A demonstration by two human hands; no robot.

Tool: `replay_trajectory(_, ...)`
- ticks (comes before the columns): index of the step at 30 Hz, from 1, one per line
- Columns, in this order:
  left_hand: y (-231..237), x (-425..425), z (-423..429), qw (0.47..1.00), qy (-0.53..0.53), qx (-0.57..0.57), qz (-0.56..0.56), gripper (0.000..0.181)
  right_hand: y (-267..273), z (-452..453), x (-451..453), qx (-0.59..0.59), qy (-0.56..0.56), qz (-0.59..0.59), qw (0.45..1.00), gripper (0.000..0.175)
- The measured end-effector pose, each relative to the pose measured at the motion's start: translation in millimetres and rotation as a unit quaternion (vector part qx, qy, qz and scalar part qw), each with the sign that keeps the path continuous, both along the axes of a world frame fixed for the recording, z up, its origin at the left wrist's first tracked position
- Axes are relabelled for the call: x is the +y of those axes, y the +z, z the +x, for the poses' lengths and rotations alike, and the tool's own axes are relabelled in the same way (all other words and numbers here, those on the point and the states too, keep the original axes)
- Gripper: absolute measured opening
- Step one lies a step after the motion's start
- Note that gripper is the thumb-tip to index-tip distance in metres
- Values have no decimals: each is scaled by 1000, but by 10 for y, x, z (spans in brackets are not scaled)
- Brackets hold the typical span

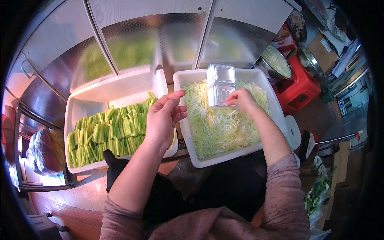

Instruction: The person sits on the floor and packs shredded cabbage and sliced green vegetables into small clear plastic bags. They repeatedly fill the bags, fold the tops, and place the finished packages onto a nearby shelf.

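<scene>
Between two white plastic tubs I raise my left hand [164, 120], thumb and forefinger close together; whether something thin is between them I cannot tell. My right hand [241, 99] has its fingertips at the right edge of a clear plastic container [220, 94]; a firm grip is not plain. Another clear container [221, 73] adjoins it at the tub's back rim. Both lie over pale green and yellow fine shreds [222, 132] in the right white tub [201, 163]. Cut green stalks [111, 129], laid in rows, fill the front of the left white tub [87, 99].
Metal-panelled cabinet doors [156, 39] stand behind the tubs. At right are a red plastic stool [297, 87], a metal bowl of shreds [276, 61] and a roll-like white object [292, 132]. Leafy greens in plastic [318, 192] lie lower right. Bagged goods [45, 151] sit at left.
</scene>
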State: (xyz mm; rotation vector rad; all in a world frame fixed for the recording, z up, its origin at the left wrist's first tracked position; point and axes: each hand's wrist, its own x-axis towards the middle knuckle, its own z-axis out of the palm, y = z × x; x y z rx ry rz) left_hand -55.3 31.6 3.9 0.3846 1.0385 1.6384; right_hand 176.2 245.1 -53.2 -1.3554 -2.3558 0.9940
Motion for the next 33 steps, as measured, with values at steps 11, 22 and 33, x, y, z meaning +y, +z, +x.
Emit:
replay_trajectory(11, -77, 109, 183, 997, -50, -60, 2, 42, 675, -468, -1291, 45, 252, 483, 838, 29)
replay_trajectory(22, -12, 106, 110, 996, 50, -73, 12, 39, -723, -447, -1344, -308, 341, 192, 867, 119)
replay_trajectory(33, -46, 123, 88, 995, 45, -79, 30, 37, -1101, -729, -1266, -278, 285, 271, 876, 31)
